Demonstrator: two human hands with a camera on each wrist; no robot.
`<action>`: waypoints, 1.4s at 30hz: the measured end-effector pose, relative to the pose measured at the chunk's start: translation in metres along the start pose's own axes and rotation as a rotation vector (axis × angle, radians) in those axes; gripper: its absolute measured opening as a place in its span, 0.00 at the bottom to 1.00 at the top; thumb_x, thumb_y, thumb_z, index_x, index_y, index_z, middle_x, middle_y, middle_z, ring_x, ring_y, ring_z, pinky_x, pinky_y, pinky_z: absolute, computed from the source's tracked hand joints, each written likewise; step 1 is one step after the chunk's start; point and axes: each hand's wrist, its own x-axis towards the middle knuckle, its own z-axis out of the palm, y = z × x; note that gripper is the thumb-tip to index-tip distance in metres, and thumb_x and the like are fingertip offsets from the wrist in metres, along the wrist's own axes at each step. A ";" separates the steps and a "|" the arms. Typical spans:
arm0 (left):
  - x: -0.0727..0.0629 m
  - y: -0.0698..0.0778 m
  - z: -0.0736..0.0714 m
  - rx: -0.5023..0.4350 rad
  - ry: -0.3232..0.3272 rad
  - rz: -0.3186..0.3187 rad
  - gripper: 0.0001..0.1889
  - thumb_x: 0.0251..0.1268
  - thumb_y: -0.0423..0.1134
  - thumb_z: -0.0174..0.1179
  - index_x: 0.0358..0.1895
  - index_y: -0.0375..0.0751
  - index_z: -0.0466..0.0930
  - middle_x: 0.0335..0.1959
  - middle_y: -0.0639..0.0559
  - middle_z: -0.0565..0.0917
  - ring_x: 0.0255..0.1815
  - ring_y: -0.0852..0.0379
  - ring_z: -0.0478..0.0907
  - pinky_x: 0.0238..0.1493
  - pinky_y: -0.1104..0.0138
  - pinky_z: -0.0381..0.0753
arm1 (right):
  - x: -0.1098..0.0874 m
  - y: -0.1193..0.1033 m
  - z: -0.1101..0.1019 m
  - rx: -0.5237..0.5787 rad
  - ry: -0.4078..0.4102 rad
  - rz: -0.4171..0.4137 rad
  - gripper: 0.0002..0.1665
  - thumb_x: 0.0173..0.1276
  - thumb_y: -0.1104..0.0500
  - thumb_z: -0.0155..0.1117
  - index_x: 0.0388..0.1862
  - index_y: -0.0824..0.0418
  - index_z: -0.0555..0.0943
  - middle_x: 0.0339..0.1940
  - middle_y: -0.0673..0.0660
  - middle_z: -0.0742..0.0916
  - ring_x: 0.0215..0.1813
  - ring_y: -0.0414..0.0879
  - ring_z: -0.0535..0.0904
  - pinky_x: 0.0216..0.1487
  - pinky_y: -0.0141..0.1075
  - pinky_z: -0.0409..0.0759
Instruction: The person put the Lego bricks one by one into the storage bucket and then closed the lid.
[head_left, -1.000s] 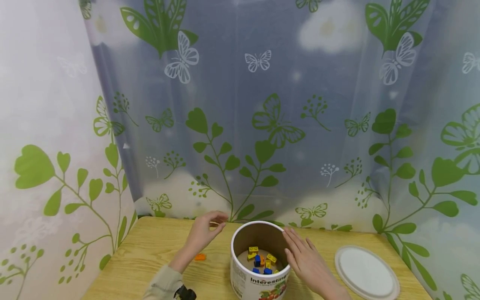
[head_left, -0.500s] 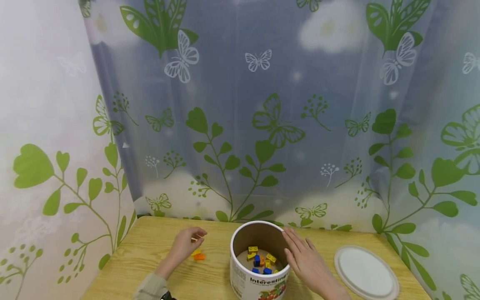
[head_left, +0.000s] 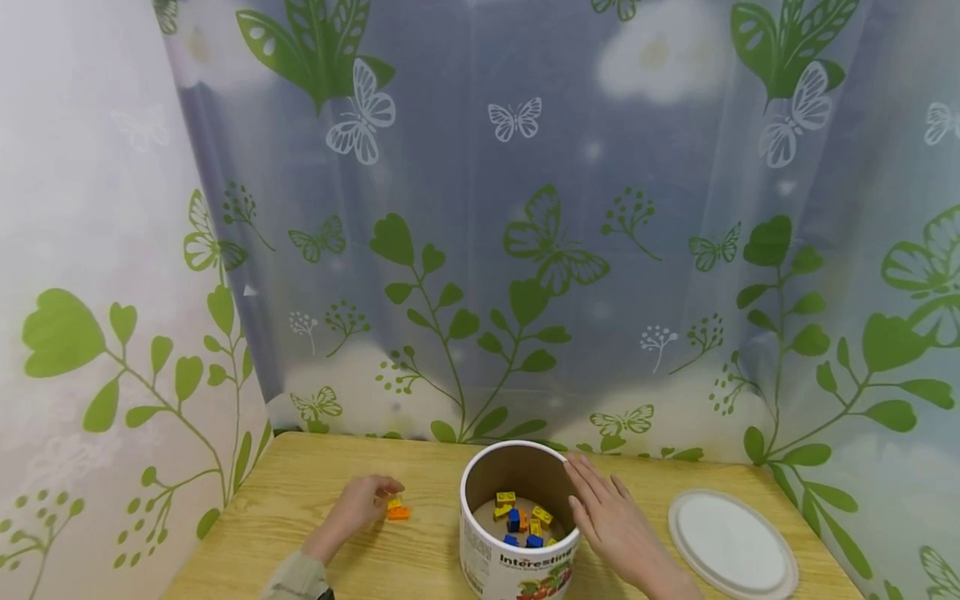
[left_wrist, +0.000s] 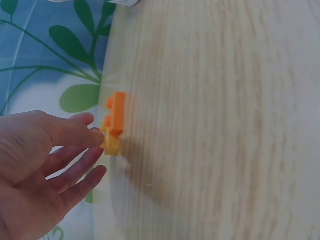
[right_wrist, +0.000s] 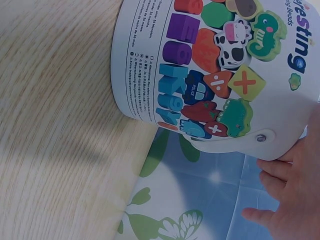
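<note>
In the head view my left hand (head_left: pixel 360 507) is low over the table at left, fingers loosely bent. Its fingertips are right at a small yellow toy brick (left_wrist: pixel 112 145). An orange toy brick (left_wrist: pixel 118 112) lies against the yellow one, studs facing sideways. My right hand (head_left: pixel 618 525) lies with straight fingers along the right side of a white round bucket (head_left: pixel 480 554), fingertips at its rim. Several yellow, blue and orange bricks sit on the bucket's floor, a yellow brick (head_left: pixel 506 498) among them. Coloured toy shapes and the word "Interesting" are printed on the bucket (right_wrist: pixel 150 60).
A white round lid (head_left: pixel 735 542) lies flat on the wooden table (head_left: pixel 300 475), right of the bucket. Behind the table hangs a curtain (head_left: pixel 465 333) printed with green leaves and butterflies. A patterned sheet (head_left: pixel 112 467) also covers the left side.
My left hand has moved left and down from beside the bucket to the yellow and orange bricks. My right hand stays at the bucket's rim.
</note>
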 end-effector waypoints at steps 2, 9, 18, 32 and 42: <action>0.000 -0.004 0.002 0.007 -0.028 0.002 0.22 0.48 0.13 0.59 0.47 0.34 0.87 0.45 0.41 0.88 0.44 0.43 0.83 0.45 0.52 0.86 | 0.000 0.000 0.000 0.000 -0.009 0.003 0.31 0.81 0.54 0.53 0.78 0.61 0.66 0.79 0.58 0.68 0.78 0.54 0.63 0.72 0.63 0.64; 0.000 -0.011 0.007 0.019 -0.043 0.034 0.19 0.49 0.15 0.66 0.42 0.37 0.88 0.42 0.44 0.88 0.41 0.46 0.84 0.42 0.53 0.86 | 0.000 -0.001 -0.001 0.005 -0.017 0.011 0.31 0.81 0.54 0.52 0.78 0.61 0.65 0.80 0.57 0.67 0.79 0.54 0.63 0.73 0.63 0.64; -0.003 -0.011 0.009 0.013 0.000 0.059 0.12 0.53 0.22 0.71 0.39 0.37 0.86 0.36 0.49 0.87 0.34 0.53 0.82 0.35 0.64 0.84 | 0.000 -0.001 -0.001 0.000 -0.013 0.009 0.31 0.81 0.54 0.52 0.78 0.61 0.66 0.79 0.57 0.68 0.78 0.54 0.63 0.72 0.63 0.64; 0.000 0.025 -0.007 0.032 0.149 0.107 0.12 0.53 0.23 0.73 0.40 0.37 0.86 0.35 0.50 0.87 0.34 0.53 0.83 0.35 0.67 0.86 | 0.000 -0.002 -0.002 0.011 -0.024 0.011 0.31 0.81 0.54 0.52 0.78 0.61 0.65 0.79 0.57 0.67 0.79 0.54 0.63 0.72 0.64 0.64; 0.003 0.056 -0.016 0.025 0.170 0.144 0.11 0.56 0.27 0.73 0.41 0.43 0.87 0.39 0.53 0.87 0.38 0.55 0.84 0.38 0.66 0.87 | 0.000 -0.001 -0.002 0.013 -0.018 0.006 0.31 0.81 0.54 0.52 0.78 0.61 0.65 0.79 0.58 0.67 0.78 0.55 0.63 0.72 0.64 0.64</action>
